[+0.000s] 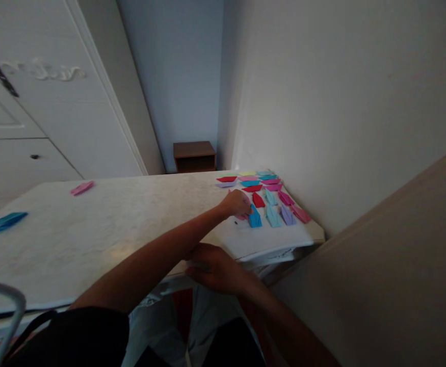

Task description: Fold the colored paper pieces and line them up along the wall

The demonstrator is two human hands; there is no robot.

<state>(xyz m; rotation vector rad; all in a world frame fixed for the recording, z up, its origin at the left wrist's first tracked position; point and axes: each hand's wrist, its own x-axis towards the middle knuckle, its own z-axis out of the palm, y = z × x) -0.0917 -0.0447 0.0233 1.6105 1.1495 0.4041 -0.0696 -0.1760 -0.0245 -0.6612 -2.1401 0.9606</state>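
Observation:
My left hand [237,204] reaches across the table to the cluster of folded paper boats at its right end. Its fingers are closed, with the fingertips on a blue paper boat [255,217]; a pink folded paper [242,217] shows partly under the hand. Just beyond the fingers lies a red paper boat [258,200]. Light-blue [272,216] and lavender boats [287,215] sit to the right. At the table's front edge, beneath my left forearm, my right hand [217,267] rests with its thumb apart from bent fingers; nothing shows in it.
Several more paper boats in rows fill the table's far right corner, beside the wall. On the left of the white table [138,214] lie a pink paper boat [82,188] and a blue one [5,223]. A brown cabinet [194,149] stands beyond; a white wardrobe [66,92] is at left.

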